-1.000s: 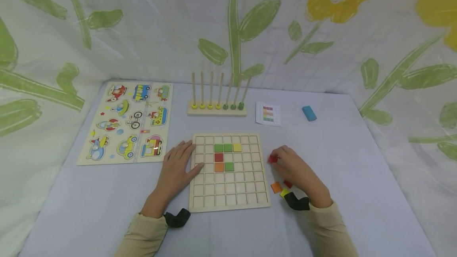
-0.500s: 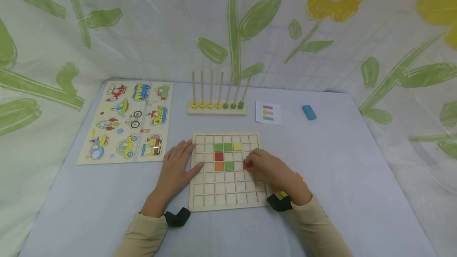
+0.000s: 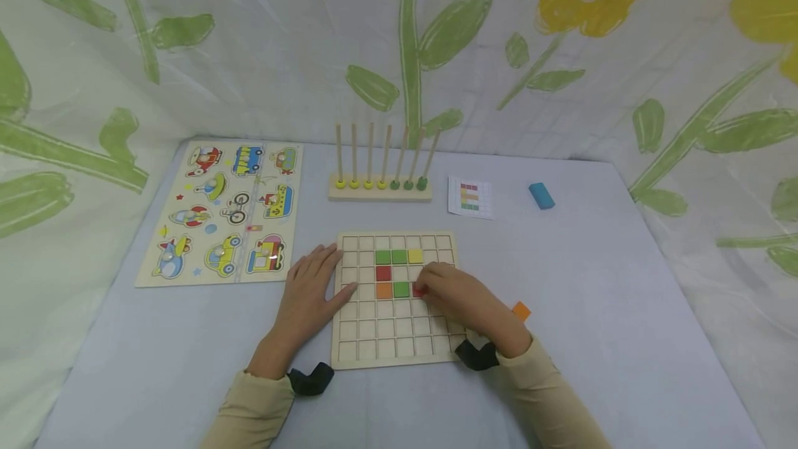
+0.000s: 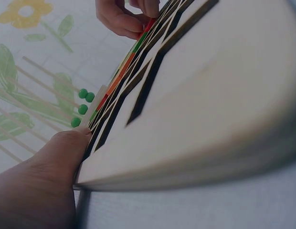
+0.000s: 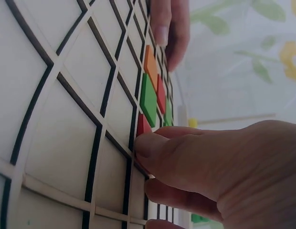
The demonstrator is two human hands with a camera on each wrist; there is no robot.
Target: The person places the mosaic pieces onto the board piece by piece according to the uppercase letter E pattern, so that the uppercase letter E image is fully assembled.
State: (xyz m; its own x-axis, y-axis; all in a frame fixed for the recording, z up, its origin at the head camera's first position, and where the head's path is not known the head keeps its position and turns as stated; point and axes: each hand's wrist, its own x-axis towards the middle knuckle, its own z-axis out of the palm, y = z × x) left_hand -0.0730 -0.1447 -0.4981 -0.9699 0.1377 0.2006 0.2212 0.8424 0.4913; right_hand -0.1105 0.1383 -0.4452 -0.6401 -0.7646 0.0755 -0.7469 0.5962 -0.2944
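Note:
My right hand (image 3: 454, 294) pinches a red square tile (image 5: 143, 125) between thumb and fingers, at the grid cell right beside a green tile (image 3: 401, 289). In the right wrist view the red tile lies partly behind the thumb. My left hand (image 3: 309, 295) rests with straight fingers at the left edge of the wooden grid board (image 3: 368, 350), its thumb over the board. An orange tile (image 3: 384, 289) and a red tile (image 3: 383, 274) fill cells left of centre. Above them, two green tiles (image 3: 391, 256) and a yellow tile (image 3: 414, 256) form a row.
A loose orange tile (image 3: 521, 311) lies by the right forearm. Behind the board are a peg stand (image 3: 379, 195) with yellow and green beads, a printed pattern card (image 3: 470, 199) and a blue block (image 3: 541, 196). A vehicle puzzle board (image 3: 218, 213) lies at the left.
My right hand has moved left from beside the board, carrying the red tile onto the grid next to the green one. My left hand has stayed in place.

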